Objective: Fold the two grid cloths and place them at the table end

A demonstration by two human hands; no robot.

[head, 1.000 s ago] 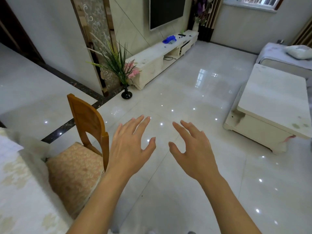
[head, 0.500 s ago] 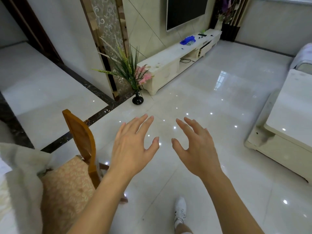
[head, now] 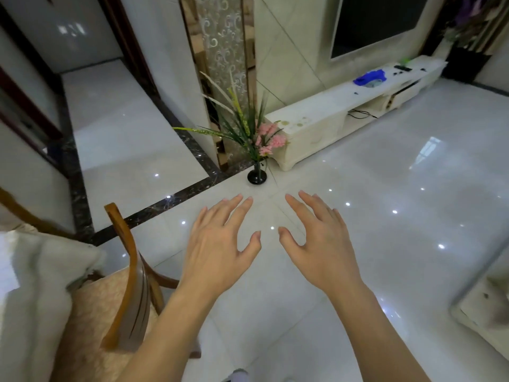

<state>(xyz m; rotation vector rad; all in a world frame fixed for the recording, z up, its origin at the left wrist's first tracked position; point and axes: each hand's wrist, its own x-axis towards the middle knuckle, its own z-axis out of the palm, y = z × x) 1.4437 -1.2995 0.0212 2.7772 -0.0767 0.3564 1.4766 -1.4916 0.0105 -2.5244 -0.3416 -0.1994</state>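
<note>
Chair (head: 129,293) left of hands; vase (head: 257,176) beyond.

Glossy tiled floor (head: 385,216), varnished wooden chair (head: 132,271) with patterned cloth seat, matt white tablecloth (head: 30,285).

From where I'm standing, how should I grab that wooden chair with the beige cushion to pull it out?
Grip the wooden chair by the top of its curved backrest, which stands upright nearest you. Come from above with the left hand, the closer one, and wrap the fingers over the rail. The rail looks narrow enough to hold. Both hands hover open, holding nothing.
</note>
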